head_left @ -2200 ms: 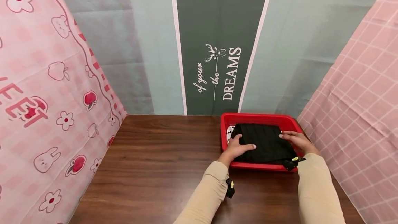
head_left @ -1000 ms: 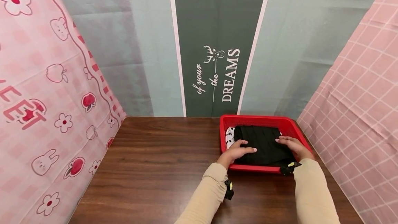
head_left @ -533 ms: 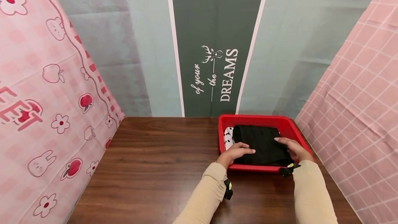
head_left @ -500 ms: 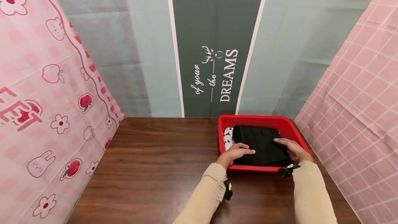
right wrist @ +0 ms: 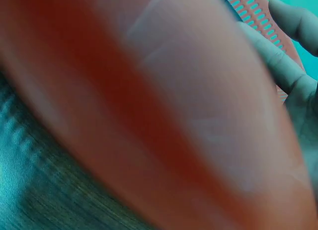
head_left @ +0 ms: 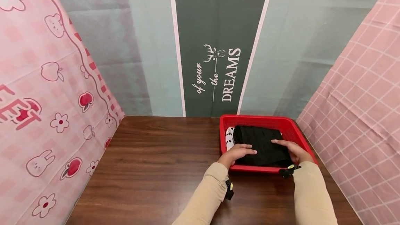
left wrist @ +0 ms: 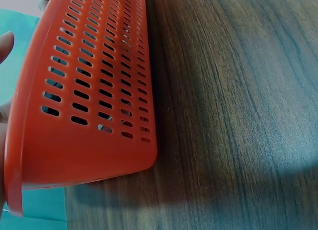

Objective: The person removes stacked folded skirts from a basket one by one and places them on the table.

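Head: black cloth [head_left: 262,143] in red basket [head_left: 259,168], worktop's [head_left: 150,169] far right corner; my right grip [head_left: 295,149] has edged inward over it, left grip [head_left: 236,152] loosely spread; likely just adjusting. Left wrist: mostly basket wall. Right wrist: fingers [right wrist: 276,61] apart.

A brown table [head_left: 150,155] with dark streaks of wood grain running mostly from side to side spreads across the lower part of the head view, its far left corner softly rounded and a pale sheen on its nearer part. Directly on it, at the far right, stands a red plastic basket [head_left: 259,168], upright, its far rim by the table's back edge and its side pierced with rows of slots.
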`<state>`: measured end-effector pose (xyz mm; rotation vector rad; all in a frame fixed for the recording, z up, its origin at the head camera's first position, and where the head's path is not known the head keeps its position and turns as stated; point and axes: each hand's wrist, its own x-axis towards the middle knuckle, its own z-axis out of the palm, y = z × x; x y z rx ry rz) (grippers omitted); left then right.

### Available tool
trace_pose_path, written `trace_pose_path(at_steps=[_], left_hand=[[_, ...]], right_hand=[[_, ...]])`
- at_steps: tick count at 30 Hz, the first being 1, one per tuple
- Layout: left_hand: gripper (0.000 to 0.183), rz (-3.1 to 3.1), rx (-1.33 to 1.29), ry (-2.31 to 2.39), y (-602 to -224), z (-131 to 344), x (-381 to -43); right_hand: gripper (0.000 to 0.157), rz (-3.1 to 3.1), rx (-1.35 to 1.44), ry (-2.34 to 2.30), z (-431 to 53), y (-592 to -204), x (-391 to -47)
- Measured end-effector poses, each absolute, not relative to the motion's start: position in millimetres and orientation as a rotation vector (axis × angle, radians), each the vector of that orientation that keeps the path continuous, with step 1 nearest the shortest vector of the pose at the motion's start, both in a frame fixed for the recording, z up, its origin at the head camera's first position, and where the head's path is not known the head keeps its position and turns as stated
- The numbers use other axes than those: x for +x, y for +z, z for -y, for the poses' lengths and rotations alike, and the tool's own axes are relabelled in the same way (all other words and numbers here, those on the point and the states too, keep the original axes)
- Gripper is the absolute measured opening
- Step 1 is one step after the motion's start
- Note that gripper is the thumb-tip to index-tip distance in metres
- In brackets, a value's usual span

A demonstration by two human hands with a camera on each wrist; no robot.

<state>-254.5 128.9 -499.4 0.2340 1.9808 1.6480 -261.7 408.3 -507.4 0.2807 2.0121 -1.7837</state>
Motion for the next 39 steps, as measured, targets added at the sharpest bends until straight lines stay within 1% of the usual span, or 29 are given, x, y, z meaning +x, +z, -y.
trace_pose_path(at_steps=[4,10,13,17,21,25,28,34,39], left_hand=[[0.042,-1.98,0.18,1.633,-497,-129,-254],[0.051,-1.963,0.153,1.681,-498,-131,-255],[0.052,-1.965,0.151,1.687,-499,-132,-256],[0.052,-1.965,0.144,1.722,-499,-132,-258],[0.052,-1.974,0.163,1.759,-499,-131,-259],[0.049,-1.968,0.179,1.821,-499,-130,-260],[0.046,-1.98,0.184,1.879,-499,-130,-260],[0.051,-2.068,0.247,1.943,-502,-131,-258],[0.053,-2.088,0.292,2.017,-499,-129,-260]], right_hand=[[0.041,-2.012,0.333,-1.778,-408,-505,-261],[0.043,-2.141,0.402,-1.638,-411,-509,-259],[0.048,-2.153,0.422,-1.61,-409,-506,-259],[0.058,-2.227,0.362,-1.58,-407,-498,-260],[0.063,-2.301,0.236,-1.608,-408,-494,-258],[0.062,-2.295,0.16,-1.686,-411,-493,-254],[0.062,-2.316,0.162,-1.712,-412,-493,-252],[0.061,-2.35,0.141,-1.744,-410,-490,-248],[0.059,-2.342,0.071,-1.817,-406,-478,-245]])
